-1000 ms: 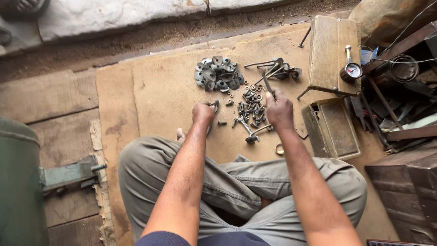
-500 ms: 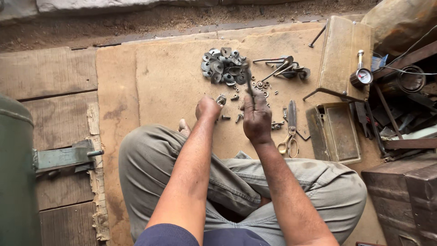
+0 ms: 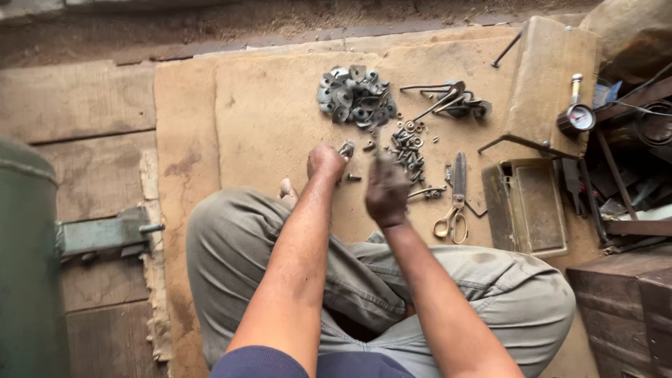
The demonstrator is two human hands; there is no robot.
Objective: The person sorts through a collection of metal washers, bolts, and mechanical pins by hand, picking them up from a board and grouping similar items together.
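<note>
A person sits cross-legged on a tan cardboard sheet, sorting small metal hardware at frame centre.

The left hand rests fingers curled by a small grey metal piece. The right hand is lifted and blurred, so its grip cannot be told. Heaped grey washers and scattered dark bolts lie grouped within reach.

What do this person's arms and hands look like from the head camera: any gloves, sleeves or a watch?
Both hands are bare: the left hand and right hand wear no gloves. The forearms are uncovered, with no watch or band visible, and look smudged with grime. Dark blue short sleeves show at the bottom edge. The right hand is motion-blurred, so any rings cannot be told.
</note>
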